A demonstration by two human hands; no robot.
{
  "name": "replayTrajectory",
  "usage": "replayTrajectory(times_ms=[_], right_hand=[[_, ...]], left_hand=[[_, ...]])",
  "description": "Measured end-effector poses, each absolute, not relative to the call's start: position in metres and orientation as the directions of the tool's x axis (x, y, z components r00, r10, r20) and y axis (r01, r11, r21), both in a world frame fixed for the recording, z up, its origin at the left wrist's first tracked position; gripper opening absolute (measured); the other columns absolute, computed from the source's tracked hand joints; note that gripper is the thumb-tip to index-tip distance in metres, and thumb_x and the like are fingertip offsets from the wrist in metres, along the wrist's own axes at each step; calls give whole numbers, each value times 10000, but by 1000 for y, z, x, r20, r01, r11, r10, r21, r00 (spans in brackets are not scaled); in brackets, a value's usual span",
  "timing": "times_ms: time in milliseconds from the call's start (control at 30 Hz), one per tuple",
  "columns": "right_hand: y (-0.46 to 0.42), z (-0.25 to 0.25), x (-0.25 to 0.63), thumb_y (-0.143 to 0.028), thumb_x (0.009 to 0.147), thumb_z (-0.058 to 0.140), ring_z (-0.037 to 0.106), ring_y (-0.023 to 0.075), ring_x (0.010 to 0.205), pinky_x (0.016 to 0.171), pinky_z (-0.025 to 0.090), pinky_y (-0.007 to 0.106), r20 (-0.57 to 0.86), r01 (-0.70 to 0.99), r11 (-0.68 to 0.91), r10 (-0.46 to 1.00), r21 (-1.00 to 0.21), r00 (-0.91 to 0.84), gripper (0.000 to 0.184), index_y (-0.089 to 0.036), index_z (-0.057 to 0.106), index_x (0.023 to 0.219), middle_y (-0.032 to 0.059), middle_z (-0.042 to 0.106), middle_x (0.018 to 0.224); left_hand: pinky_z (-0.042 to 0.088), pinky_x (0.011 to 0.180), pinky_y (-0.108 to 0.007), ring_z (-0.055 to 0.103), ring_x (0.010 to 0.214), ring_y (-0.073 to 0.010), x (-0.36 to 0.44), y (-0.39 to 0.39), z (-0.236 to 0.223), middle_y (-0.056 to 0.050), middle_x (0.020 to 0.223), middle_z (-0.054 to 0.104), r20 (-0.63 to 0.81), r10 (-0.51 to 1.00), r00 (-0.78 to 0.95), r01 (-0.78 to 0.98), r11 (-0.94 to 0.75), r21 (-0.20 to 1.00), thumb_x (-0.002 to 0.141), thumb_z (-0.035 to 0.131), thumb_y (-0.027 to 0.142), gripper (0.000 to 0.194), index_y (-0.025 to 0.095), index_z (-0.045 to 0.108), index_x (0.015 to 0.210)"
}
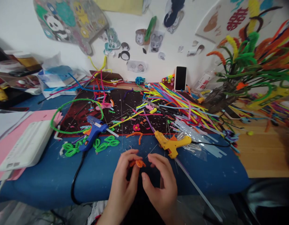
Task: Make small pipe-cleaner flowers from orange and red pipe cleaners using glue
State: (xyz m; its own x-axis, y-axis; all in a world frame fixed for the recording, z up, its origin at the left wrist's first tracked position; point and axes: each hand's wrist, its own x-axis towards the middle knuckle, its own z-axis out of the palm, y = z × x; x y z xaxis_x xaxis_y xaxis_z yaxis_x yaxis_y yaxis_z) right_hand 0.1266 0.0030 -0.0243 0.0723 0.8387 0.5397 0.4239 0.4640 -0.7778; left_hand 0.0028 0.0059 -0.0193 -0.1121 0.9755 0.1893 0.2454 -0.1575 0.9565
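My left hand (127, 172) pinches a small orange piece of bent pipe cleaner (139, 163) between thumb and fingers, just off the table's front edge. Close beside it, my right hand (161, 175) is apart from the piece, its thumb and fingers spread with a gap between them. A bent orange pipe cleaner (136, 134) lies on the blue cloth beyond my hands. To the right of it rests a yellow glue gun (171, 143). A blue glue gun (91, 131) lies to the left, near green looped pipe cleaners (107, 143).
A dark mat (116, 122) carries scraps and glue strings. Loose colourful pipe cleaners (177, 100) are heaped at the right, near clear glue sticks (200, 140). A white power strip (27, 145) stands at left. A phone (180, 78) leans on the wall. A vase (217, 93) holds many stems.
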Motion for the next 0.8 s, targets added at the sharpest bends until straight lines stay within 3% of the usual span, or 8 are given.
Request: replayTrajectory(times_ms=[100, 267, 433, 633, 800], right_hand=[[2, -21, 129, -47, 833, 580, 637, 193, 958, 826, 556, 348, 593, 387, 546, 805, -743, 2, 364, -250, 614, 1134, 55, 666, 1020], [3, -27, 124, -34, 821, 592, 656, 147, 806, 715, 557, 259, 462, 270, 412, 872, -870, 159, 210, -229, 627, 891, 10, 673, 860], [0, -29, 124, -104, 816, 621, 660, 149, 810, 697, 573, 248, 387, 264, 332, 901, -906, 196, 256, -235, 631, 1036, 26, 672, 928], [6, -12, 133, -56, 829, 601, 677, 149, 753, 686, 586, 263, 537, 386, 484, 843, -785, 34, 201, -227, 680, 901, 18, 697, 819], [3, -29, 135, 37, 771, 620, 704, 191, 815, 710, 614, 306, 774, 555, 664, 631, -501, -56, 428, -207, 663, 1120, 65, 735, 903]], left_hand=[[537, 692, -198, 671, 769, -129, 3, 6, -18, -14, 885, 699, 144, 990, -4, 227, -140, 964, 881, 542, 151, 139, 223, 630, 961], [539, 678, -183, 675, 734, -124, 4, 7, -16, 2, 813, 700, 103, 986, -135, 136, -84, 987, 830, 636, 185, 80, 207, 653, 904], [536, 707, -211, 666, 775, -142, 2, 7, -13, -17, 820, 688, 166, 983, -84, 206, -146, 968, 853, 604, 170, 63, 194, 663, 853], [529, 677, -203, 674, 727, -140, -1, 4, -11, -15, 799, 715, 319, 948, 14, 411, -296, 862, 842, 591, 109, 122, 198, 659, 888], [527, 675, -198, 675, 696, -130, 0, 0, -9, -7, 783, 718, 379, 925, 9, 439, -344, 830, 838, 574, 78, 152, 200, 655, 877]])
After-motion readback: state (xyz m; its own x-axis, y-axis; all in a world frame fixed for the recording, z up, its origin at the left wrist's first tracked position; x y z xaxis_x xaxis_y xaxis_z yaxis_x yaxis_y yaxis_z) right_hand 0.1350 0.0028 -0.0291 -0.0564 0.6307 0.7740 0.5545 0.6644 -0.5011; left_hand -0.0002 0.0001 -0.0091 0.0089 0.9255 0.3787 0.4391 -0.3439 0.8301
